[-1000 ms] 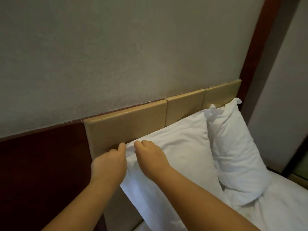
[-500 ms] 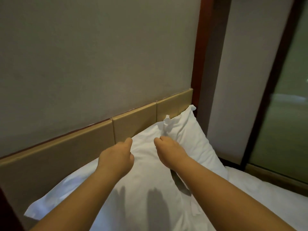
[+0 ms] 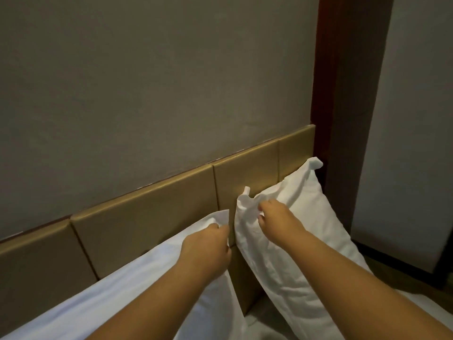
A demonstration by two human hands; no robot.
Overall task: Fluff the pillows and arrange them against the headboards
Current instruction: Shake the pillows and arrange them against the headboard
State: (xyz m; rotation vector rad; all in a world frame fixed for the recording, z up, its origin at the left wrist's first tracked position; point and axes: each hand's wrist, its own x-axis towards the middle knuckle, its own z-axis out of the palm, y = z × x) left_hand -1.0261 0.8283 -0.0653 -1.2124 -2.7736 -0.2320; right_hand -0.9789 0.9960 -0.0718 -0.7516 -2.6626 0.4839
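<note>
Your left hand (image 3: 208, 249) is pinching the top corner of the left pillow (image 3: 137, 285) while your right hand (image 3: 277, 217) is gripping the right pillow (image 3: 301, 229); both are already leaning upright on the headboard (image 3: 152, 212), likely leaving only final squaring.

Two white pillows stand leaning against the tan padded headboard (image 3: 152, 212), with a narrow gap between them. The left pillow (image 3: 137, 285) is smooth and lies lower. The right pillow (image 3: 301, 241) is wrinkled, more upright, with its top corners pointing up.
</note>
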